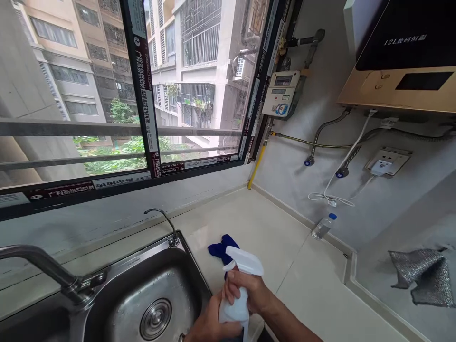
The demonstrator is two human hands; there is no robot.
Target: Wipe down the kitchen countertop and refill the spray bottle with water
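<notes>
Holding white plastic spray bottle (235, 309) in curled left hand (209, 321) and curled right hand (246, 286); not yet touching crumpled dark-blue cloth (221, 250).

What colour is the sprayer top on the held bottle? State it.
The sprayer top is white; the head view, the only one, shows it.

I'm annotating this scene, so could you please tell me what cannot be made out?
Head view: neck of the spray bottle, behind the right hand.
Head view: part of the left sink basin, cut off by the left and bottom edges.
Head view: fine print on the meter, too small.
</notes>
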